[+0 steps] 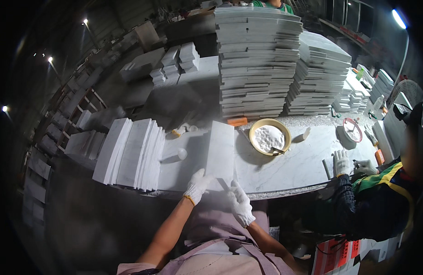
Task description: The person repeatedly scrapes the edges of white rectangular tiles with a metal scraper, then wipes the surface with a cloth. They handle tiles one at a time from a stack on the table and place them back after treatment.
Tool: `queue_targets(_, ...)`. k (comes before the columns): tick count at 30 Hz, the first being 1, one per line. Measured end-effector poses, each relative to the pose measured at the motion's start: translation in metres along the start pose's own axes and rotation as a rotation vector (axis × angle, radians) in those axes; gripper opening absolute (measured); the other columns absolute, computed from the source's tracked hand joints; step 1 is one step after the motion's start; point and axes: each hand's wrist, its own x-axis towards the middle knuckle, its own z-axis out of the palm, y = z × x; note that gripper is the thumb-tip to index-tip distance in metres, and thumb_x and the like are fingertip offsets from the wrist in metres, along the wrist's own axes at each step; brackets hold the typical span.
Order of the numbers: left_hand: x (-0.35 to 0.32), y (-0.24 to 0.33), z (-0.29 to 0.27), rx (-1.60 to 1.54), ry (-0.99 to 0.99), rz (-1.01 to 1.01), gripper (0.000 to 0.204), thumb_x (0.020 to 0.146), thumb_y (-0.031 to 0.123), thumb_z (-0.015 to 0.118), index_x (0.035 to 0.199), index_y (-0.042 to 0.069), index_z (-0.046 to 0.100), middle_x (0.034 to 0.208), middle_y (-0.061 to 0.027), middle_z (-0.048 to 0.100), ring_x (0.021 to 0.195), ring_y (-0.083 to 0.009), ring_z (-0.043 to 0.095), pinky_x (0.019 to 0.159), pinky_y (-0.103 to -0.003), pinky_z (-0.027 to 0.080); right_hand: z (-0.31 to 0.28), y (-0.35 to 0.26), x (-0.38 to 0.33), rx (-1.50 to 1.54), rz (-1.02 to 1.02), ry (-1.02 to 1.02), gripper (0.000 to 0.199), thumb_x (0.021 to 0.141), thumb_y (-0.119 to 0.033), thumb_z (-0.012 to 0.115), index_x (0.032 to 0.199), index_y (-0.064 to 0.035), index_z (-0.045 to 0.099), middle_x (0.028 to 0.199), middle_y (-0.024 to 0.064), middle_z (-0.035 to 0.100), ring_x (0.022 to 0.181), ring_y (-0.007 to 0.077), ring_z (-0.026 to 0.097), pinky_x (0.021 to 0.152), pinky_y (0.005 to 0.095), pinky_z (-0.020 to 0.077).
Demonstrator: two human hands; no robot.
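A long white marble slab [220, 151] stands tilted up on the worktable in front of me. My left hand [197, 185], in a white knit glove with a yellow cuff, grips its near left corner. My right hand [240, 205], gloved alike, is closed at the slab's near right corner. A thin grey strip shows between the two hands; what my right fingers hold is blurred and partly hidden. Right of the slab sits a yellow bowl [251, 137] of white paste with a dark-handled tool in it. Left of the slab lies a small white bottle [181, 154].
Several slabs [129, 153] stand on edge at left. Tall slab stacks [257, 64] rise behind the table [266, 172]. An orange block [237, 121], a white bottle [306, 133] and crumpled gloves [186, 129] lie about. At right, a co-worker's gloved hands [342, 162] rest near a pink bowl [345, 136].
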Motion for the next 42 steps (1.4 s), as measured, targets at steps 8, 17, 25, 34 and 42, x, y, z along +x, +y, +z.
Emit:
queue_targets(8, 0.011, -0.017, 0.022, -0.286, 0.159, 0.026, 0.078, 0.102, 0.039, 0.071, 0.156, -0.01, 0.044, 0.16, -0.021, 0.051, 0.147, -0.0262, 0.049, 0.121, -0.034, 0.037, -0.019, -0.001, -0.005, 0.173, 0.09, -0.026, 0.025, 0.111, -0.014, 0.056, 0.132, -0.0005, 0.063, 0.126, 0.0138, 0.071, 0.112, 0.0166, 0.066, 0.099, 0.0307, 0.0522)
queue_targets(17, -0.022, 0.007, -0.005, -0.466, 0.057, 0.152, 0.037, 0.104, 0.022, 0.068, 0.129, -0.004, 0.065, 0.118, -0.006, 0.07, 0.112, -0.0138, 0.061, 0.1, -0.03, 0.048, -0.112, 0.038, -0.098, 0.15, 0.24, 0.125, 0.03, 0.112, -0.028, 0.057, 0.127, -0.0017, 0.061, 0.112, 0.0113, 0.073, 0.08, 0.0206, 0.075, 0.069, 0.0367, 0.0647)
queue_targets(25, -0.077, -0.003, -0.092, -0.512, 0.169, 0.209, 0.056, 0.1, 0.035, 0.077, 0.14, -0.001, 0.064, 0.127, -0.0066, 0.072, 0.12, -0.0154, 0.063, 0.107, -0.033, 0.049, -0.095, 0.054, -0.089, 0.21, 0.18, 0.22, 0.036, 0.109, -0.037, 0.064, 0.123, -0.003, 0.062, 0.104, 0.006, 0.071, 0.077, 0.0153, 0.071, 0.064, 0.0329, 0.0616)
queue_targets(34, -0.11, 0.0, -0.2, -0.401, 0.593, 0.177, 0.067, 0.1, 0.043, 0.077, 0.149, 0.004, 0.055, 0.129, -0.0066, 0.07, 0.118, -0.0162, 0.064, 0.101, -0.038, 0.052, -0.041, 0.042, -0.041, 0.294, 0.085, 0.027, 0.034, 0.11, -0.034, 0.063, 0.125, -0.0032, 0.064, 0.107, 0.0102, 0.074, 0.081, 0.0181, 0.074, 0.067, 0.0343, 0.063)
queue_targets(42, -0.083, -0.01, -0.27, -0.524, 0.455, 0.259, 0.056, 0.103, 0.037, 0.073, 0.144, 0.001, 0.063, 0.139, -0.0084, 0.067, 0.128, -0.0178, 0.061, 0.106, -0.034, 0.048, -0.05, 0.058, -0.064, 0.202, 0.21, 0.083, 0.033, 0.11, -0.031, 0.064, 0.122, -0.0007, 0.065, 0.107, 0.0102, 0.073, 0.081, 0.016, 0.072, 0.067, 0.0344, 0.0643)
